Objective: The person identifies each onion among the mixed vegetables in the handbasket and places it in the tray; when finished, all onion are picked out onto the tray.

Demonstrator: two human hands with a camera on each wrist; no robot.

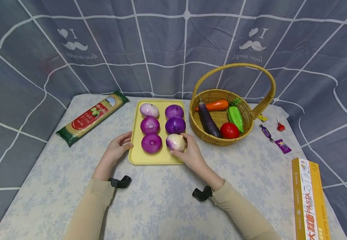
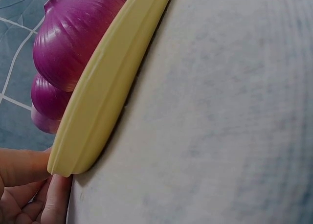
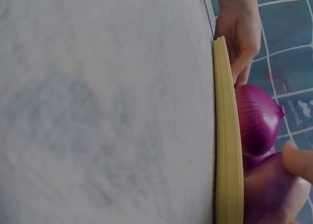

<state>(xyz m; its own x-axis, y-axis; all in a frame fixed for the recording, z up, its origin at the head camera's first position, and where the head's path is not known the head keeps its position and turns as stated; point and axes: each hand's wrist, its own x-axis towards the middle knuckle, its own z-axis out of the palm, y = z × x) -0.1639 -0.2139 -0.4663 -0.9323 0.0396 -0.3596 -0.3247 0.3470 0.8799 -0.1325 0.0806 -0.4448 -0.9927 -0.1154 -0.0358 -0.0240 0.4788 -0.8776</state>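
Observation:
A yellow tray (image 1: 137,156) lies on the table and carries several purple onions in two columns. My right hand (image 1: 191,151) curls around the pale near-right onion (image 1: 175,142), which sits on the tray. My left hand (image 1: 117,146) rests against the tray's left rim with its fingers loosely bent. In the left wrist view the fingers (image 2: 24,165) touch the tray's edge (image 2: 98,111), with a purple onion (image 2: 73,35) behind it. In the right wrist view a fingertip (image 3: 298,158) lies on the held onion (image 3: 269,194) above the tray's rim (image 3: 227,150).
A wicker basket (image 1: 245,110) with an eggplant, carrot, tomato and green pepper stands right of the tray. A spaghetti packet (image 1: 92,116) lies at the left. Wrapped sweets (image 1: 282,145) and a pasta box (image 1: 309,200) are at the right. A curtain hangs behind.

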